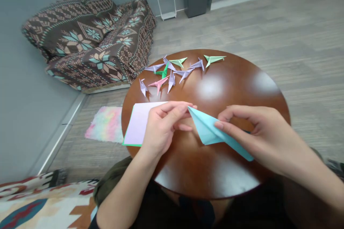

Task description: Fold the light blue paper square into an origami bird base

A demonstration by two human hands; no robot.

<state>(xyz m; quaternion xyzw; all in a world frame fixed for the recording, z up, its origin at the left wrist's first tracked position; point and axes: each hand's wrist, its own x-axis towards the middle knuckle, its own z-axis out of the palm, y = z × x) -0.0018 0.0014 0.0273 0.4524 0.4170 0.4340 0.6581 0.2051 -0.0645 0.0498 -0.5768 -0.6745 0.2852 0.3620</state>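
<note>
A light blue sheet of origami paper (206,128), folded into a pointed shape with a loose flap, is held up above the round table. My right hand (255,132) pinches its upper edge between thumb and index finger. At the paper's narrow left tip, my left hand (168,121) has its thumb and fingers closed, with some fingertips hidden behind the point. Beneath my left hand lies a stack of square paper (137,123), lilac on top with a green edge showing.
Several folded paper cranes sit at the back of the brown table (242,78), among them a pink crane (159,84), a green crane (163,72) and a pale green crane (213,59). A sofa with a patterned cover (94,43) stands behind left, near a pastel rug (104,123).
</note>
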